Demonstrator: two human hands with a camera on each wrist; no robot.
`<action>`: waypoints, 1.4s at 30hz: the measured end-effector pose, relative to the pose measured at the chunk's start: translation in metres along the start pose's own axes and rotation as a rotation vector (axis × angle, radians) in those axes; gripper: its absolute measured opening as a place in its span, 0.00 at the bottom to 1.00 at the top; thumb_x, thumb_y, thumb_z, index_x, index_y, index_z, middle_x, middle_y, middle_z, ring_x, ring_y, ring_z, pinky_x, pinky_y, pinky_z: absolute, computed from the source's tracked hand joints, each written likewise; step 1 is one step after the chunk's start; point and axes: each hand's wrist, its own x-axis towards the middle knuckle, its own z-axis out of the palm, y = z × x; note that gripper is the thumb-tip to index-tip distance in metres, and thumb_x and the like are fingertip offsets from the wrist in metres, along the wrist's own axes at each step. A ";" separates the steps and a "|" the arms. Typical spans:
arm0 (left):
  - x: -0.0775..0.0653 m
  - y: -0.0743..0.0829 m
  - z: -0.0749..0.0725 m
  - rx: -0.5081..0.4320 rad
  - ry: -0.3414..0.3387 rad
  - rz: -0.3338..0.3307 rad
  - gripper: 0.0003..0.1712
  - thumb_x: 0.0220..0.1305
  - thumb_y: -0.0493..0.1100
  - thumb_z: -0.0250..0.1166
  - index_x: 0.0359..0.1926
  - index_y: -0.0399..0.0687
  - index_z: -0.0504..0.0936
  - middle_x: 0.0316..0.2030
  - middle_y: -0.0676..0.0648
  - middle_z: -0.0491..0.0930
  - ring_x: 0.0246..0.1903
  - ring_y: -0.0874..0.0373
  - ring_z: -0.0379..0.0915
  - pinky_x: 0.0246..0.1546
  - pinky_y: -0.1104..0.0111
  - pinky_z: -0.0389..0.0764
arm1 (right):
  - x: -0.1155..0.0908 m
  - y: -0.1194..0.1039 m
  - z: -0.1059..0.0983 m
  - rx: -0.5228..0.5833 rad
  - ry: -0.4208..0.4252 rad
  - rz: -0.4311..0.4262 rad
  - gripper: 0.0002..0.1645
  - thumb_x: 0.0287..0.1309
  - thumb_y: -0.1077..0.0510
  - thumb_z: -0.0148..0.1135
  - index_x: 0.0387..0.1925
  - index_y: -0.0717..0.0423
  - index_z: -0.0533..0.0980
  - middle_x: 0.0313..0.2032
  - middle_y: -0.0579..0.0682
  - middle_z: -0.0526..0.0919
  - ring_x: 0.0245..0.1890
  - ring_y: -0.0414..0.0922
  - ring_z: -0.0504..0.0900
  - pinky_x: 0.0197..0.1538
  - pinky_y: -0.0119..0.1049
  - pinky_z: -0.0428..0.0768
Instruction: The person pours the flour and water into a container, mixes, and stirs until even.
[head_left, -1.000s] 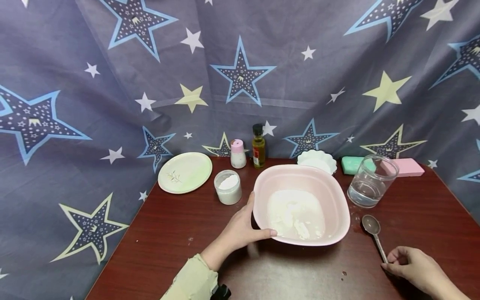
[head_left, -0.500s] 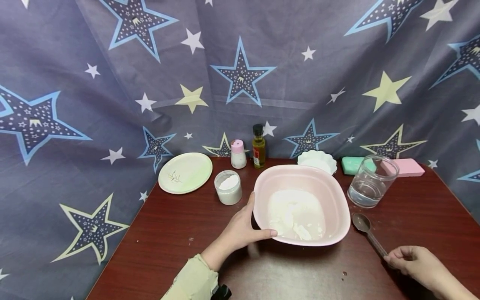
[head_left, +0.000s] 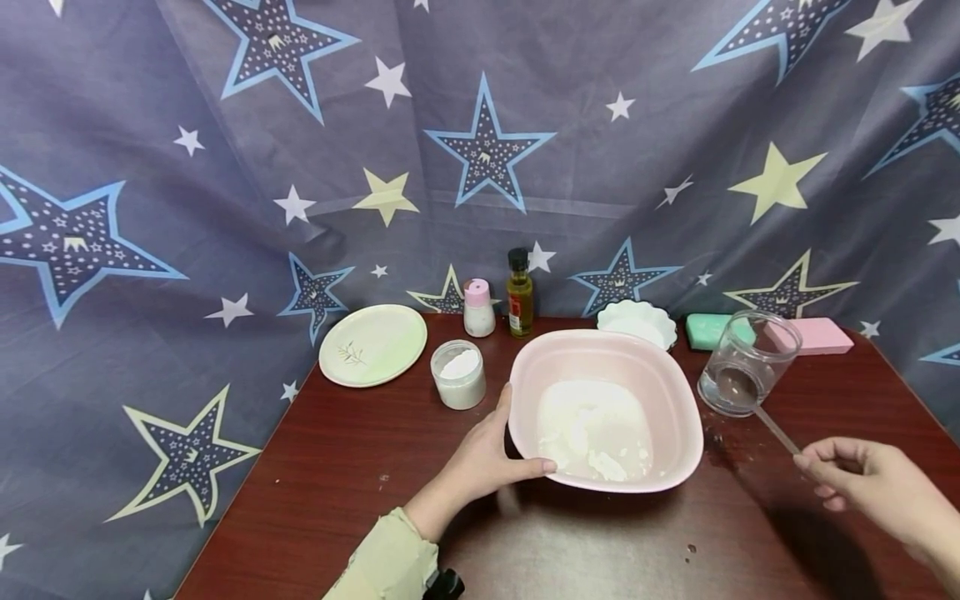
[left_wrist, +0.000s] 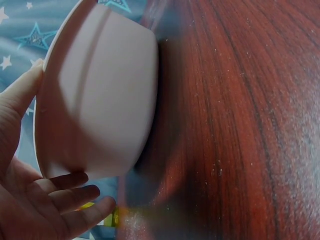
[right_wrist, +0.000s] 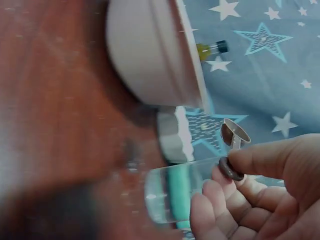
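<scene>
"Starting left, where did we have room?"

"Left of our left hand, bare wood ran out to the table's slanting edge. The jar of white powder stood near our fingertips, the plate farther left."

"And that grip?"

"Clamped on the pink basin's near-left rim, thumb over it. The basin sat just right of the grip, pale stuff inside."

"What lay between our hands?"

"Most of the basin, then a narrow gap to the glass. The near side of the table looked roomier to us."

"And our right hand?"

"Thumb and finger pinched the spoon's handle end. Its bowl hung ahead and left of that grip, overlapping the glass from the head, but apparently outside it from the right wrist."

"Which step, then?"

"We judged it was steadying the basin while lining the spoon up for clear liquid. Next seemed to call for lifting the bowl over the glass's rim and dipping, minding the pink block behind."
</scene>
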 end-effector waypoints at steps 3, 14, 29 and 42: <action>0.000 0.000 0.000 -0.005 0.003 0.006 0.72 0.44 0.64 0.76 0.77 0.43 0.43 0.73 0.42 0.54 0.67 0.50 0.60 0.64 0.54 0.63 | 0.006 -0.012 -0.007 0.026 0.012 -0.049 0.12 0.67 0.69 0.54 0.30 0.56 0.80 0.25 0.38 0.83 0.24 0.35 0.80 0.25 0.32 0.80; 0.000 -0.001 0.001 -0.004 0.002 0.000 0.71 0.43 0.64 0.77 0.77 0.43 0.43 0.73 0.42 0.55 0.67 0.50 0.60 0.65 0.54 0.63 | 0.040 -0.059 0.009 -0.102 0.018 -0.160 0.08 0.68 0.65 0.55 0.38 0.71 0.75 0.25 0.45 0.84 0.21 0.38 0.81 0.24 0.34 0.81; -0.001 -0.002 0.001 -0.004 0.005 0.011 0.71 0.44 0.64 0.76 0.77 0.43 0.44 0.72 0.41 0.56 0.66 0.49 0.62 0.64 0.54 0.64 | 0.075 -0.089 0.054 -0.344 0.086 -0.316 0.04 0.58 0.60 0.68 0.29 0.55 0.83 0.21 0.41 0.81 0.20 0.35 0.73 0.23 0.31 0.71; 0.000 -0.003 0.002 0.000 0.012 0.019 0.71 0.44 0.65 0.76 0.77 0.44 0.44 0.72 0.42 0.57 0.65 0.49 0.63 0.63 0.53 0.66 | 0.084 -0.099 0.090 -0.393 -0.019 -0.536 0.06 0.50 0.62 0.73 0.25 0.47 0.83 0.22 0.32 0.80 0.23 0.30 0.71 0.26 0.30 0.71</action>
